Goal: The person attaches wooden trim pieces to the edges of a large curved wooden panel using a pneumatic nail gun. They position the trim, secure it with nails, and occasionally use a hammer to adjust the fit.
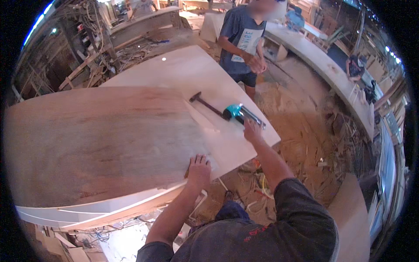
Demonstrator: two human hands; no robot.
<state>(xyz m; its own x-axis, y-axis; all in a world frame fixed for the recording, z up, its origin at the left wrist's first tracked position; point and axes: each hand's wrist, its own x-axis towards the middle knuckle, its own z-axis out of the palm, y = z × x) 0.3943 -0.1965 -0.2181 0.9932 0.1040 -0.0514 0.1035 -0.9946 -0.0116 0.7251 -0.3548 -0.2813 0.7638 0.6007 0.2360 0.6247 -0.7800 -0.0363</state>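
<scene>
A large brown wood panel with a curved edge lies over a pale board. My left hand presses on the panel's near right corner, its fingers outstretched and holding nothing. In my right hand is a teal, black and silver nail gun, just above the pale board. The fingers are closed around its grip, partly hidden by the tool. Close to the nail gun's black end, a hammer with a dark handle lies on the pale board, its head pointing away to the left.
Across the board stands a person in a dark T-shirt, hands together in front. A long curved counter runs along the right, with another person beyond it. Wood scraps, dust and a yellow hose lie on the floor.
</scene>
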